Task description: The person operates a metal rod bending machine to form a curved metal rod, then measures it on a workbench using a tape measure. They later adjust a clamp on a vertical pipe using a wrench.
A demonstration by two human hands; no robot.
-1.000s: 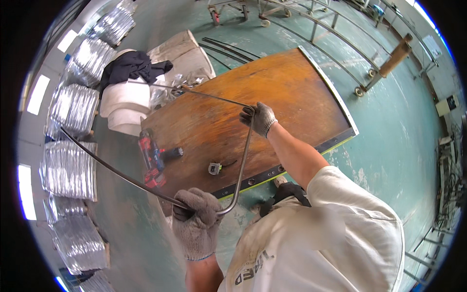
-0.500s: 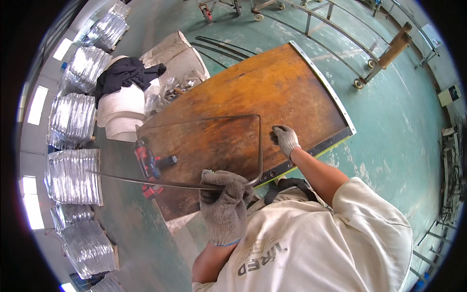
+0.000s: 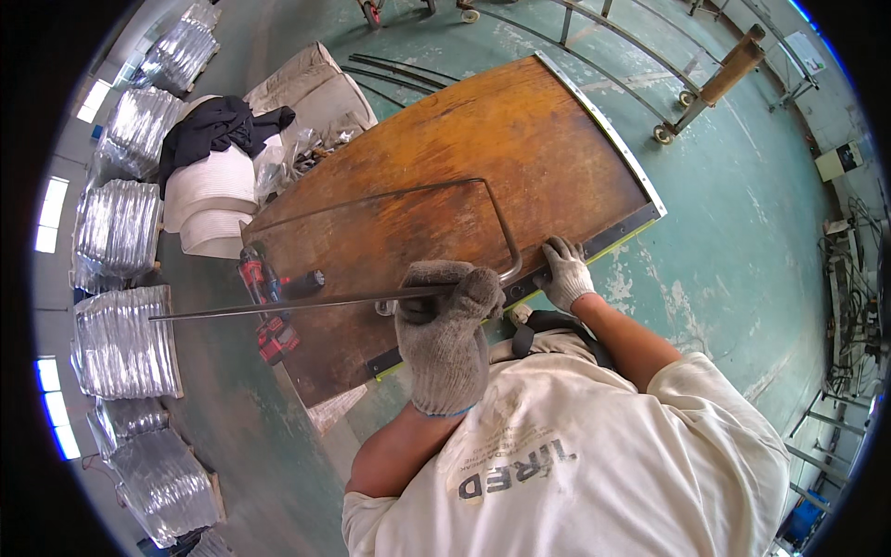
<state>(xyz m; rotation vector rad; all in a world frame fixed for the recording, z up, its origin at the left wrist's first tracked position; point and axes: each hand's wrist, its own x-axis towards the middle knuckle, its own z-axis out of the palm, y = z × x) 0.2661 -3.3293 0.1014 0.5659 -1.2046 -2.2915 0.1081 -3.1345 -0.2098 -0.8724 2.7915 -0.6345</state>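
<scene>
My left hand, in a grey knit glove, is closed around a thin metal rod bent into a U shape. One long arm of the rod passes through my fist and points left past the table edge. Its other arm runs over the brown worktable. A small shiny metal piece shows beside my left fingers; its kind is unclear. My right hand, in a pale glove with grey fingers, rests with fingers apart on the table's dark near edge, close to the rod's bend. It holds nothing.
Red-and-black cordless power tools lie at the table's left end. Beyond are white rolls with dark cloth on them and a clear plastic bag. Black strips lie on the floor. A wheeled metal rack stands far right; silver-wrapped stacks line the left.
My right hand has come down from above the tabletop onto its near edge, its fingers opening out. The rod has tilted slightly in my left hand, its left end rising relative to the tools.
</scene>
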